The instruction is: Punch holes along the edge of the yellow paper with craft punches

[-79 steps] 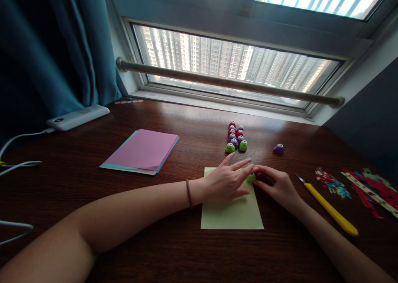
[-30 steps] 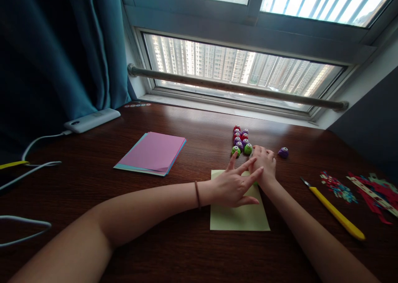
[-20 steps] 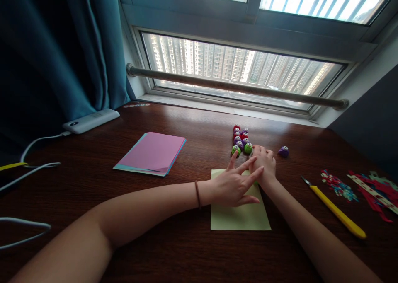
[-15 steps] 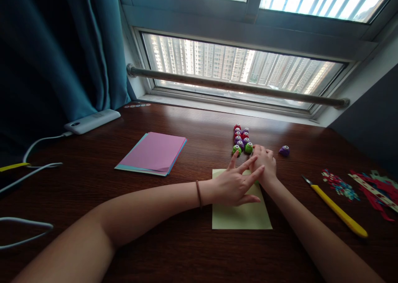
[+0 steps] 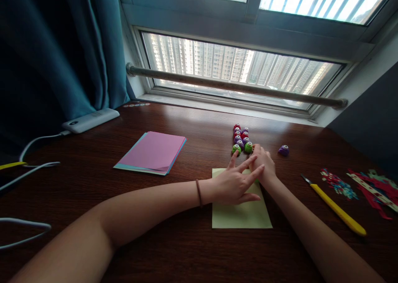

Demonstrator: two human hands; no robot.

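Fingers of the left hand (image 5: 234, 184) lie spread flat on the yellow sheet (image 5: 241, 214); press evenly so it cannot shift. The right hand (image 5: 263, 163) looks curled beside the green punches (image 5: 242, 148), its grip hidden, so work it gently.

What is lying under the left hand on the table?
Under the left hand lies a pale green paper sheet, flat on the wooden table. The hand covers the sheet's upper part, so anything lying there cannot be seen. The right hand rests at its far corner.

A single head-worn camera looks forward and down from close above the dark wooden counter (image 5: 93, 183), facing the window (image 5: 236, 67), with both forearms reaching in from the lower edge.
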